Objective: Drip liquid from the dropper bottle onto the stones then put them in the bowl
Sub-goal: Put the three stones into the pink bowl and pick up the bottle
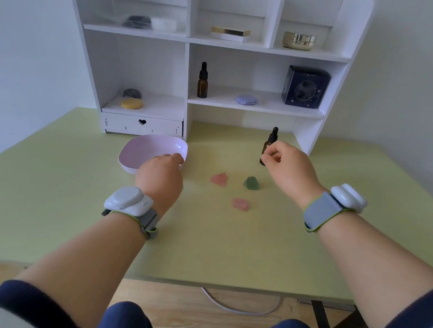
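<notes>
Sitting at the green table (55,198), you have both forearms stretched out over it, each wrist wearing a grey-strapped white band. Beyond your fingers, at the far edge, stands a white shelf unit (191,51); a second brown dropper bottle (203,81) sits upright on its middle shelf. Your left hand (160,178) reaches the near right rim of the pink bowl (143,149), its fingers (176,157) curled together at the rim; whether they actually grip it you cannot tell from here. Your right hand (291,170) is raised, fingers (272,155) pinching the amber dropper bottle (269,143) around its body, the bottle upright with its black cap above your fingertips. Between your two hands, three stones lie on the table, apart from one another: a pink stone (219,179) just right of your left fingers, a green stone (252,183) below and left of your right fingers, and another pink one (240,204) nearest you.
</notes>
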Tool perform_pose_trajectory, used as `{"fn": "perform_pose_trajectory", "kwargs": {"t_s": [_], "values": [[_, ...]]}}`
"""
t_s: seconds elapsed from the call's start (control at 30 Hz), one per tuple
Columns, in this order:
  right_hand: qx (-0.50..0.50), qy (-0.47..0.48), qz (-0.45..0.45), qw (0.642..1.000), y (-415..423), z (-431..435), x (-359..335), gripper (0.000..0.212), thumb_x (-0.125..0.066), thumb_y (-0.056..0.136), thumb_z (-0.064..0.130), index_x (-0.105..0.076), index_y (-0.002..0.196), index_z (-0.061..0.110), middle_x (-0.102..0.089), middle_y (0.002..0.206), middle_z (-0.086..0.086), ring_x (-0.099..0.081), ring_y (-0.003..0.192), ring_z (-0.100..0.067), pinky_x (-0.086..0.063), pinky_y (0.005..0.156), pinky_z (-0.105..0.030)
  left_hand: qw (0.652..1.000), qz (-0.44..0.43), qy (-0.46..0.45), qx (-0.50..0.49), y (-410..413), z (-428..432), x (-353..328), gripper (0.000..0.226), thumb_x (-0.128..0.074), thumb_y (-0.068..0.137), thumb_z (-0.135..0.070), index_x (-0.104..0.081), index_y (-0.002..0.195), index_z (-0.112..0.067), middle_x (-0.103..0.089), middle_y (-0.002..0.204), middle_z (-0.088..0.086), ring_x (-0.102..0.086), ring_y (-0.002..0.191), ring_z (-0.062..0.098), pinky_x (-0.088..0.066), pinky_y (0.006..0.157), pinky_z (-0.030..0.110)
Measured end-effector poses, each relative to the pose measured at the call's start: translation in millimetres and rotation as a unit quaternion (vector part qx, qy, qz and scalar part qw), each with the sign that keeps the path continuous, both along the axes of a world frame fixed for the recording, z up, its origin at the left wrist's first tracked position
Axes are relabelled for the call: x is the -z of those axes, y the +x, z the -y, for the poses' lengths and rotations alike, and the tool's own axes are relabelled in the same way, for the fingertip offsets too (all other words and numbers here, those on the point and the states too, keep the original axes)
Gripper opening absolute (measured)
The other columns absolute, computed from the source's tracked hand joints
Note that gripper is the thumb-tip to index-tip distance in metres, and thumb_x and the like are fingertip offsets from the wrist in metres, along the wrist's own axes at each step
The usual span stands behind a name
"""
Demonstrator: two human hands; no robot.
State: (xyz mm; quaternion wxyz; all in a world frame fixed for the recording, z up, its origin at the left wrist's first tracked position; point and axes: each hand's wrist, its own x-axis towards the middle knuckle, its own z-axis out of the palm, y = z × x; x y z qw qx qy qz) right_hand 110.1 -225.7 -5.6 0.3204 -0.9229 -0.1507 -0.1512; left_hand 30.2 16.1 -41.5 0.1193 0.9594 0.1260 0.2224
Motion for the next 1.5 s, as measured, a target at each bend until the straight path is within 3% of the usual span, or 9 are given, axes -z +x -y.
{"fn": "perform_pose_trajectory", "kwargs": {"t_s": [0.3, 0.47, 0.73, 0.93, 1.5], "values": [[-0.036, -0.051, -0.067, 0.996, -15, -2, 12, 0.022, -0.065, 0.089, 0.027, -0.066, 0.109, 0.02, -0.06, 0.092, 0.007, -0.06, 0.086, -0.017, -0.047, 0.074, -0.029, 0.999, -0.008, -0.032, 0.029, -15, 29, -3, 0.044, -0.043, 0.088, -0.006, -0.056, 0.128, -0.014, -0.067, 0.113, 0.004, -0.057, 0.102, 0.029, -0.047, 0.078, 0.033], [-0.034, -0.073, -0.067, 0.994, -16, -7, 14, 0.035, -0.069, 0.085, 0.03, -0.064, 0.118, 0.019, -0.062, 0.103, 0.002, -0.061, 0.092, -0.019, -0.051, 0.081, -0.033, 0.998, 0.013, 0.053, 0.035, -12, 39, -11, 0.041, -0.049, 0.088, -0.019, -0.057, 0.128, -0.017, -0.061, 0.119, 0.004, -0.047, 0.114, 0.028, -0.032, 0.095, 0.035], [-0.029, -0.102, -0.065, 0.992, -16, -10, 19, 0.036, -0.066, 0.087, 0.031, -0.062, 0.122, 0.022, -0.063, 0.107, 0.003, -0.061, 0.097, -0.02, -0.051, 0.084, -0.034, 0.991, -0.046, 0.113, 0.061, 15, 54, -12, 0.045, -0.044, 0.091, -0.053, -0.069, 0.102, -0.017, -0.062, 0.108, 0.0, -0.045, 0.112, 0.026, -0.024, 0.106, 0.042], [-0.032, -0.121, -0.063, 0.99, -16, -8, 22, 0.035, -0.066, 0.086, 0.035, -0.063, 0.118, 0.021, -0.064, 0.106, 0.003, -0.062, 0.097, -0.02, -0.053, 0.084, -0.036, 0.99, -0.076, 0.11, 0.045, 25, 59, -5, 0.049, -0.039, 0.089, -0.052, -0.072, 0.091, -0.015, -0.06, 0.102, 0.002, -0.043, 0.109, 0.026, -0.019, 0.108, 0.045], [-0.01, -0.132, -0.067, 0.989, -16, -8, 20, 0.019, -0.063, 0.087, 0.037, -0.065, 0.097, 0.021, -0.068, 0.095, 0.002, -0.064, 0.086, -0.023, -0.054, 0.074, -0.034, 0.983, -0.041, 0.165, 0.073, 28, 61, -4, 0.045, -0.039, 0.095, -0.046, -0.068, 0.086, -0.013, -0.061, 0.105, 0.001, -0.044, 0.113, 0.023, -0.013, 0.113, 0.046]]}}
